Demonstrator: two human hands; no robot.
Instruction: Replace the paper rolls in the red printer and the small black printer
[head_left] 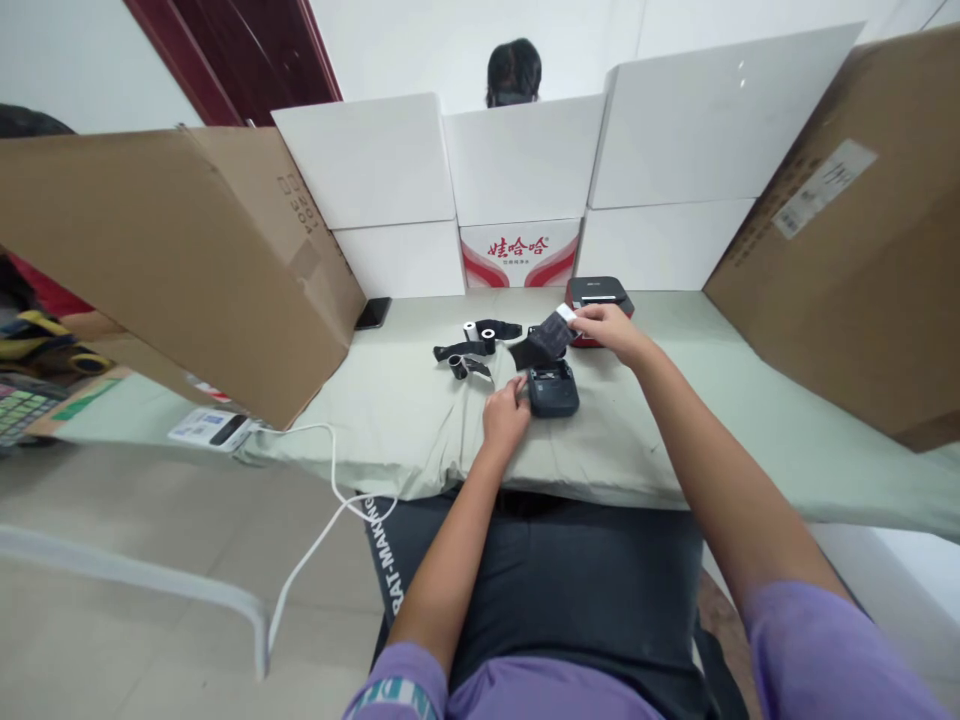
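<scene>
A small black printer (553, 389) lies on the pale green cloth (420, 420) in front of me. My left hand (505, 413) rests closed against the printer's left side, holding it. Above it, my right hand (609, 328) pinches the white end of a black paper strip (541, 342) that runs down toward the printer. To the left lie several small paper rolls and loose black strips (474, 352).
A red and black device (598, 295) sits behind my right hand. A phone (373, 313) lies at the back left. Large cardboard boxes (172, 260) (855, 240) flank the cloth, white boxes (517, 165) wall the back. A white cable (330, 500) hangs off the front edge. A person's head shows behind the boxes.
</scene>
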